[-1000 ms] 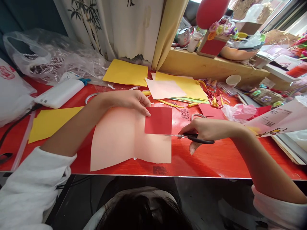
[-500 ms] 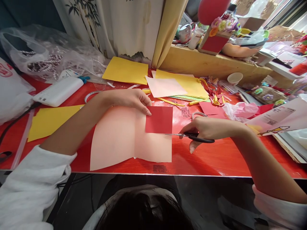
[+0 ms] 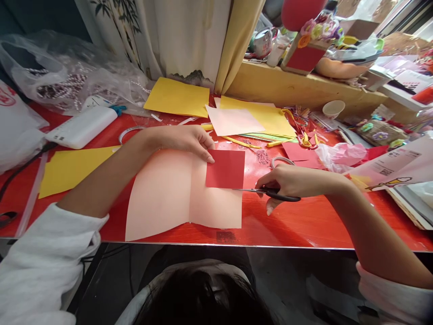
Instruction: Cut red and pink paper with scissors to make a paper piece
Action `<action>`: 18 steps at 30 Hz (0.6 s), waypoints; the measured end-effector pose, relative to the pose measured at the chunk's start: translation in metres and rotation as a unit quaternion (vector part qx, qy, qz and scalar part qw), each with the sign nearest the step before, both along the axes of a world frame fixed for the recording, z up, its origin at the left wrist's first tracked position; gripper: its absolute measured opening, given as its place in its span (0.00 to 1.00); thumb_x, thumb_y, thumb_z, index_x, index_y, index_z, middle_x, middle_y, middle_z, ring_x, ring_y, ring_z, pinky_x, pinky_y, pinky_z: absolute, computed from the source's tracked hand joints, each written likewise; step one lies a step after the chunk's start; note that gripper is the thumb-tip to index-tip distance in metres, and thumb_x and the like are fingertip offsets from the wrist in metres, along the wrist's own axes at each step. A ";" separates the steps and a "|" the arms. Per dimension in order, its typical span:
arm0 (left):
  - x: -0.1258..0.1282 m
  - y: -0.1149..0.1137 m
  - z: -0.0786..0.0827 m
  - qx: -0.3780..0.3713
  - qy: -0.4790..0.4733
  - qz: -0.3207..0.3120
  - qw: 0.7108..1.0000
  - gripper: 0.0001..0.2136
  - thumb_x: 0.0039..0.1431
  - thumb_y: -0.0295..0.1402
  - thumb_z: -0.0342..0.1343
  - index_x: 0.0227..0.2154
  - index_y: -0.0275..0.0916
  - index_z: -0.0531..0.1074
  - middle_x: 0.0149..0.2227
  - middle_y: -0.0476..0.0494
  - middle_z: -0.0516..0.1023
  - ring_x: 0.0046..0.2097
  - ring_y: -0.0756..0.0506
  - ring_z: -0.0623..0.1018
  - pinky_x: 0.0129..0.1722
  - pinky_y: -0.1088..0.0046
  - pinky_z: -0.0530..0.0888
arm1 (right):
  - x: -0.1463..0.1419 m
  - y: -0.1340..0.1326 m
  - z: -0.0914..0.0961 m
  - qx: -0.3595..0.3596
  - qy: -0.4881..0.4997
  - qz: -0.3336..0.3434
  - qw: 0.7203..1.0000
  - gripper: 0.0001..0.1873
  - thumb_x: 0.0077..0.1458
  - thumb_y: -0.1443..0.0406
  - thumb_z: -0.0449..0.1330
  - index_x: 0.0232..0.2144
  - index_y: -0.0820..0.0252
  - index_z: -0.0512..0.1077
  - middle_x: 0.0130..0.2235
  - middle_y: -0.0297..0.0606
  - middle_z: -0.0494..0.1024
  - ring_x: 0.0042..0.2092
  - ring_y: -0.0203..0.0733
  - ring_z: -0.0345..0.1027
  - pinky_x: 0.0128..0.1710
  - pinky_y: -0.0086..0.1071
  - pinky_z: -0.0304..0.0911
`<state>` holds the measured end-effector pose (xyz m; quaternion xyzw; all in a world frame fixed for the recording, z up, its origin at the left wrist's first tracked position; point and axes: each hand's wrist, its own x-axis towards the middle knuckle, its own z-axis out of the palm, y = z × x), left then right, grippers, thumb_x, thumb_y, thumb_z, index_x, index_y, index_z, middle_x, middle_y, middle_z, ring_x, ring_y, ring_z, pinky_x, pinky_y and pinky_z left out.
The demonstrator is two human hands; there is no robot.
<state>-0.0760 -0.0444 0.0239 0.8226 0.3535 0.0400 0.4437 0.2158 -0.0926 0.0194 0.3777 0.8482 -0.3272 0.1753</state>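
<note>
A red paper square (image 3: 225,169) lies on a large pale pink sheet (image 3: 169,194) on the red table (image 3: 304,221). My left hand (image 3: 184,140) presses its fingertips on the square's top left corner, fingers together. My right hand (image 3: 287,180) is closed round the black handles of scissors (image 3: 270,192). The thin blades point left and reach the pink sheet just below the red square's lower right corner.
Yellow sheets (image 3: 177,97) and a second pink sheet (image 3: 233,121) lie behind. A white box (image 3: 83,126) and plastic bags (image 3: 61,76) sit far left. Paper scraps, a paper cup (image 3: 333,109) and craft clutter crowd the right; a wooden ledge (image 3: 297,90) runs behind.
Hands, scissors and papers keep nearly the same pose; the view has only shifted slightly.
</note>
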 end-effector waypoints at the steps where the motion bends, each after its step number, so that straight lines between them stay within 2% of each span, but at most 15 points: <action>1: 0.000 0.000 0.000 0.000 -0.001 -0.001 1.000 0.11 0.48 0.38 0.59 0.21 0.35 0.70 0.23 0.49 0.65 0.25 0.53 0.64 0.26 0.75 0.58 | 0.000 0.000 0.000 0.006 0.003 0.005 1.000 0.25 0.44 0.41 0.58 0.30 0.56 0.73 0.23 0.31 0.71 0.24 0.34 0.56 0.26 0.30 0.46; 11: 0.001 0.001 -0.003 0.003 -0.007 0.003 1.000 0.12 0.47 0.40 0.60 0.18 0.36 0.69 0.21 0.50 0.63 0.24 0.54 0.63 0.25 0.76 0.57 | 0.002 -0.002 -0.007 0.036 0.008 0.032 0.999 0.23 0.49 0.42 0.56 0.27 0.55 0.71 0.21 0.29 0.69 0.23 0.33 0.50 0.25 0.30 0.44; 18: 0.000 0.002 -0.005 0.003 -0.008 0.006 1.000 0.13 0.47 0.40 0.60 0.17 0.36 0.68 0.21 0.50 0.61 0.24 0.54 0.62 0.26 0.76 0.57 | 0.004 -0.003 -0.007 0.042 0.010 0.028 0.999 0.22 0.49 0.43 0.56 0.27 0.55 0.71 0.21 0.29 0.70 0.22 0.32 0.49 0.24 0.29 0.44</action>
